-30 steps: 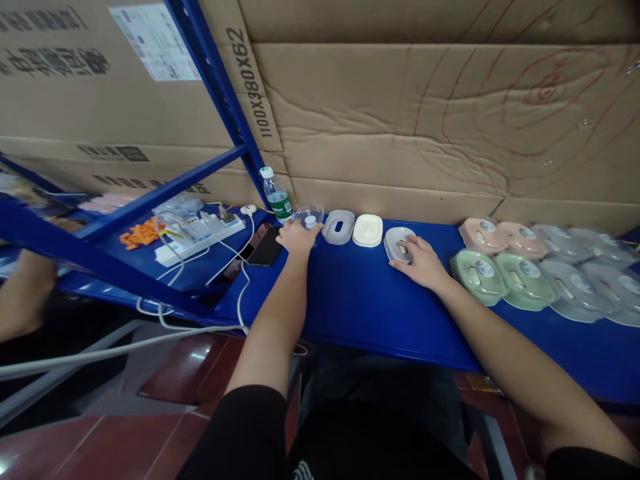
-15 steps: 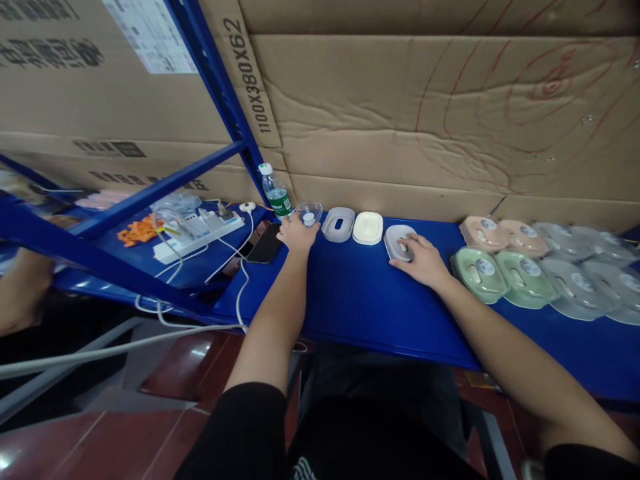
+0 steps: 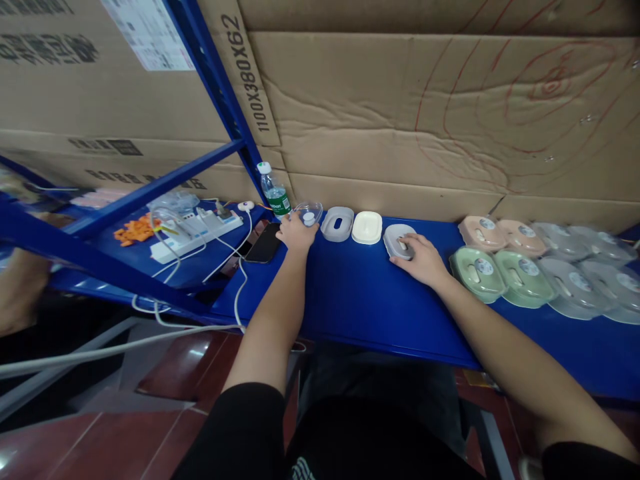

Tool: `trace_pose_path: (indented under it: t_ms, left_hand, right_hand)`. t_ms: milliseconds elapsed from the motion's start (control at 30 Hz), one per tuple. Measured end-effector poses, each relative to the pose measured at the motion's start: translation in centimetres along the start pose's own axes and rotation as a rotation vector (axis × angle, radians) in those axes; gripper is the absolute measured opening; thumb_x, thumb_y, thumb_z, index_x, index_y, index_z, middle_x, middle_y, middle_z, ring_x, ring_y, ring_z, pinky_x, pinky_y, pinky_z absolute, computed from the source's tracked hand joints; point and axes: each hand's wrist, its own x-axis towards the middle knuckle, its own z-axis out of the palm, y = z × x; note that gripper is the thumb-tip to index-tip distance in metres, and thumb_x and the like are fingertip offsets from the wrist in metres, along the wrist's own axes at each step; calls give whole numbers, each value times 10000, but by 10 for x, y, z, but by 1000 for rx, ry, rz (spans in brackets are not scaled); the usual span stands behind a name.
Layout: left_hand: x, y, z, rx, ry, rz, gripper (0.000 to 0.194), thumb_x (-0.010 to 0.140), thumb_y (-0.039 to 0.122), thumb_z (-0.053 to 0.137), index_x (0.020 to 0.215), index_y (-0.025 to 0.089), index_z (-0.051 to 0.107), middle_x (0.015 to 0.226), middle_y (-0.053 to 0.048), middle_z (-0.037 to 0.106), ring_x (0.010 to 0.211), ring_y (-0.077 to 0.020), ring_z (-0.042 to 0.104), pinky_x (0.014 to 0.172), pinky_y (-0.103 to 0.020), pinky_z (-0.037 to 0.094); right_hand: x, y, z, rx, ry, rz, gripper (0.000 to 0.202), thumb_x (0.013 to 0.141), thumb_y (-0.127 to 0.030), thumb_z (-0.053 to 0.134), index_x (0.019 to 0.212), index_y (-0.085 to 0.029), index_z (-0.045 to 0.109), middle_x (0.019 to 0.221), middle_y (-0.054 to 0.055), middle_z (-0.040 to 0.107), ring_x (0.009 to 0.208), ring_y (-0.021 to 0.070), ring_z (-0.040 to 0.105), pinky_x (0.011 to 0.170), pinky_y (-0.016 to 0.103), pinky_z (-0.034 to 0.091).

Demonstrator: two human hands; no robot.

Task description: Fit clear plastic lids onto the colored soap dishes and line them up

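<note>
At the back of the blue table, my left hand has its fingers closed on the near edge of a clear plastic cover with a white round spot on it. To its right lie a grey oval-slotted lid and a cream-coloured shallow dish, side by side and apart from both hands. My right hand grips a small grey lidded box from its right side. Its thumb is at the near edge and its fingers lie over the top, by a pale knob. The underside of that box is hidden.
Several packed boxes stand at the right, among them a pink one, a green one and a grey one. A water bottle, a phone, a power strip and a blue rack post are at the left. Another person's arm shows far left.
</note>
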Motion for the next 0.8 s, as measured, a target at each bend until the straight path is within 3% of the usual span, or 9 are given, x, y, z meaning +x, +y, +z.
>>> trace_pose_path:
  t_ms: [333,533,700,800]
  left_hand:
    - [-2,3,-5,-11,-23,-1,768,807,509,777,1487,255,527,1606,-181,459,1443,-369,497,1203,-579,334]
    - [-2,9,-13,-58,14,-4,756,854,568,721,1499,243,496,1642,-195,409,1482,-383,447,1236,-585,286]
    - [-20,27,-16,-139,147,210,636,977,561,574,1505,217,489,1629,-179,432,1530,-356,378,1249,-543,273]
    - [-44,43,-11,-153,68,482,697,979,622,562,1520,188,484,1634,-191,426,1542,-346,359,1254,-516,256]
  right_hand:
    - [0,1,1,13,25,-11,596,824,-553,760,1317,-224,700,1460,152,634,1353,395,593,1138,598,460]
    - [0,-6,-2,71,91,-15,483,832,-531,761,1210,-231,744,1294,115,751,1287,370,635,1123,579,467]
    - [0,-16,-9,188,216,-35,383,884,-542,709,1121,-248,770,1270,103,766,1238,331,672,1121,550,481]
    - [-1,-21,-14,252,235,-61,402,928,-575,642,1145,-260,764,1276,100,763,1237,317,679,1111,537,497]
